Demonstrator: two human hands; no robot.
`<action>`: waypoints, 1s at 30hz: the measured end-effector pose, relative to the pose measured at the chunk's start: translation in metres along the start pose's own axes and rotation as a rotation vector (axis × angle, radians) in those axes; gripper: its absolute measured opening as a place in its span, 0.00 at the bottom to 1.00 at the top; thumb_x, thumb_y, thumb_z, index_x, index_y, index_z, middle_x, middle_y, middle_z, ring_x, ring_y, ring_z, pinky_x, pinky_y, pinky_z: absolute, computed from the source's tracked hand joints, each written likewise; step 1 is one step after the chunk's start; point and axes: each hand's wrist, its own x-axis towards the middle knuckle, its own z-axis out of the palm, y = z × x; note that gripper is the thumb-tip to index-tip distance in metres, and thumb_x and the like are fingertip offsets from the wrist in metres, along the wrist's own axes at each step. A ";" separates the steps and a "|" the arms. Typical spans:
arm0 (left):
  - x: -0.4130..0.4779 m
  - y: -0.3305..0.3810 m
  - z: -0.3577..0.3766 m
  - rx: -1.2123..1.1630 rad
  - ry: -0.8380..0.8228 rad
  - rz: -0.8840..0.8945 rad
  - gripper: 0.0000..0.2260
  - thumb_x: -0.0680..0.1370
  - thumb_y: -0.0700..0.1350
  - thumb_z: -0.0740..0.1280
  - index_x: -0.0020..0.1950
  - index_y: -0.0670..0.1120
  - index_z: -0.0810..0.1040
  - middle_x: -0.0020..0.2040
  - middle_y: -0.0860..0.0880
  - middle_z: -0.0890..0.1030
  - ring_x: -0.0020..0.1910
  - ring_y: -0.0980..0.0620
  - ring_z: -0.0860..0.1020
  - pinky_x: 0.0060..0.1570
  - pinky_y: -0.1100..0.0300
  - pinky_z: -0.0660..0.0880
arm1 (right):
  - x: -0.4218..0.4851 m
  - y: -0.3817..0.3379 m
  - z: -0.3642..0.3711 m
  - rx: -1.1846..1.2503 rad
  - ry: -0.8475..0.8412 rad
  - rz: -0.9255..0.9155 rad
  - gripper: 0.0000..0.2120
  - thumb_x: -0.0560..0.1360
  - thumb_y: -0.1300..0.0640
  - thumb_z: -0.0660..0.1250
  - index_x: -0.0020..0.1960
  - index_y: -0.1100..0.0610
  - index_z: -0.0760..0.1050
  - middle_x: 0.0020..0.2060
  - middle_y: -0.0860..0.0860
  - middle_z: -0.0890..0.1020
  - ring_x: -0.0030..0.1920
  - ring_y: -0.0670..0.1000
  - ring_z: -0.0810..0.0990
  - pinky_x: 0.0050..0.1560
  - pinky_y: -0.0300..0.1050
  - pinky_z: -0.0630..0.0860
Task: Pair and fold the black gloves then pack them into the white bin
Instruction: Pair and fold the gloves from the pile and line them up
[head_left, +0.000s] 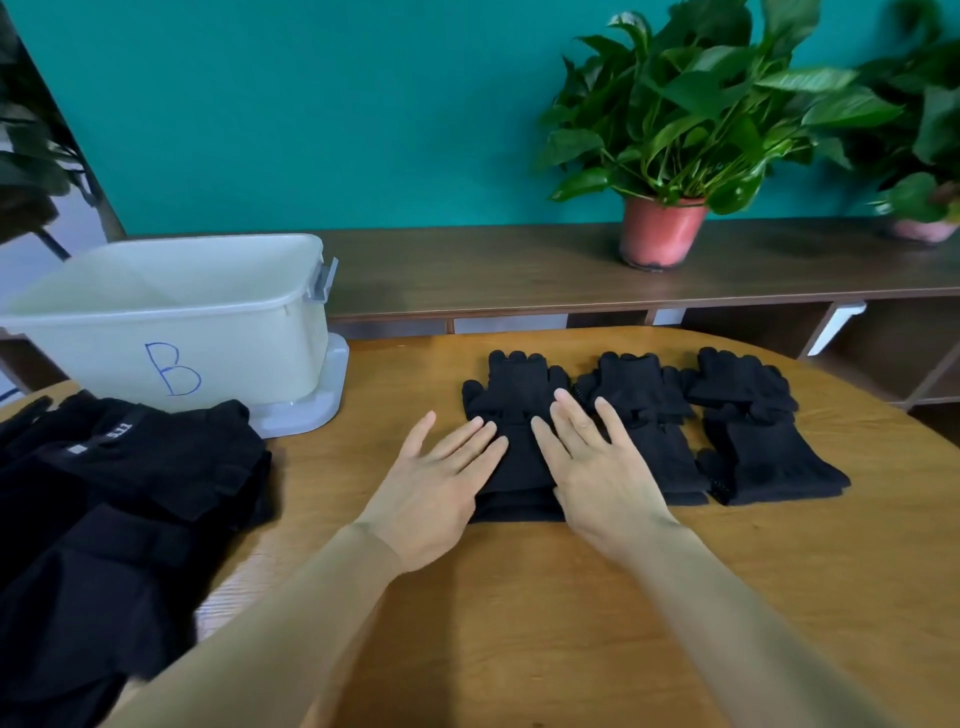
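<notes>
- On the table (519, 597), our left hand (436, 483) and right hand (597, 467) press the gloves (514, 395), fingers straight;
- soft, light knit, we judge; pinch at the cuffs.

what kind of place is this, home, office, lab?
Likely an office or a staged recording room, though I can't be sure: a rounded wooden table, a long wooden sideboard with a potted plant along a teal wall, and a white bin hand-marked B.
</notes>
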 end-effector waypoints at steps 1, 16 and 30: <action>-0.001 -0.001 -0.003 -0.008 -0.006 0.003 0.28 0.81 0.46 0.50 0.81 0.47 0.48 0.81 0.49 0.50 0.79 0.54 0.44 0.75 0.46 0.35 | -0.002 0.002 -0.006 -0.018 -0.044 0.000 0.33 0.79 0.49 0.54 0.78 0.64 0.53 0.77 0.64 0.56 0.79 0.59 0.44 0.76 0.62 0.44; 0.000 0.019 0.017 -0.054 0.005 -0.039 0.29 0.83 0.57 0.44 0.80 0.44 0.53 0.79 0.46 0.56 0.79 0.51 0.52 0.75 0.52 0.43 | -0.017 -0.035 0.022 0.179 0.040 0.090 0.29 0.78 0.47 0.49 0.74 0.62 0.67 0.73 0.59 0.69 0.74 0.57 0.65 0.70 0.64 0.56; -0.010 0.023 0.018 -0.049 0.070 -0.114 0.28 0.84 0.56 0.45 0.80 0.42 0.50 0.80 0.45 0.54 0.79 0.49 0.51 0.75 0.49 0.46 | -0.011 -0.026 -0.005 0.151 -0.159 0.077 0.29 0.85 0.46 0.41 0.77 0.54 0.28 0.77 0.53 0.32 0.76 0.52 0.30 0.74 0.61 0.30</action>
